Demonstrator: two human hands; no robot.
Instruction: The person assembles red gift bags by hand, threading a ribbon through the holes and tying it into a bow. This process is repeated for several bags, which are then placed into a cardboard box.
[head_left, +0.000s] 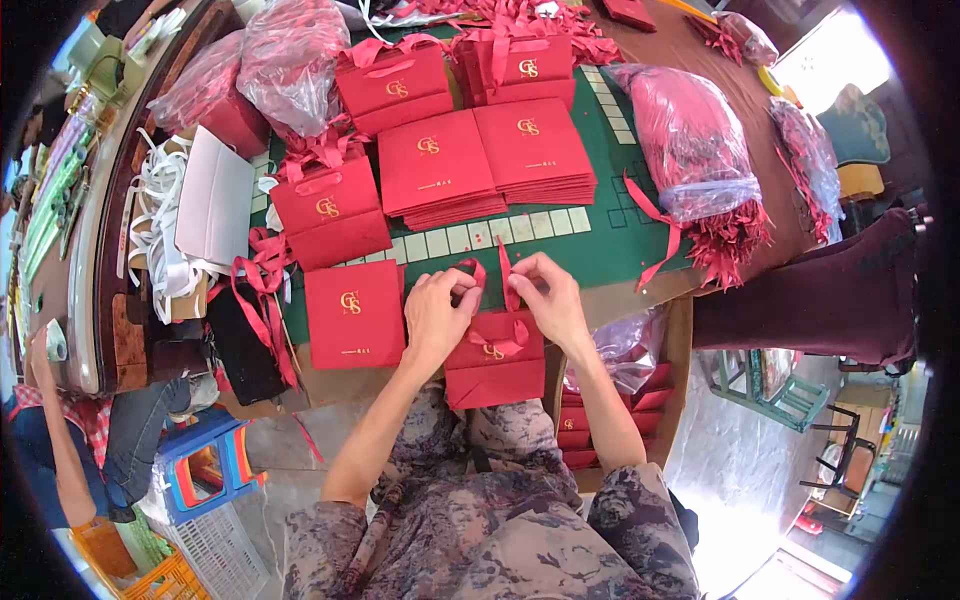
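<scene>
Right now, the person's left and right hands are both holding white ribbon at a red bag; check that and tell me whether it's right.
Not quite: the head view shows that the ribbon is red, not white. The rest stands: the left hand and the right hand both hold it at a red bag.

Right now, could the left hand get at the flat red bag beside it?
Probably yes: the flat bag lies close by, with nothing visible between it and the left hand. But that hand is pinching a ribbon, so it would likely need to let go first.
</scene>
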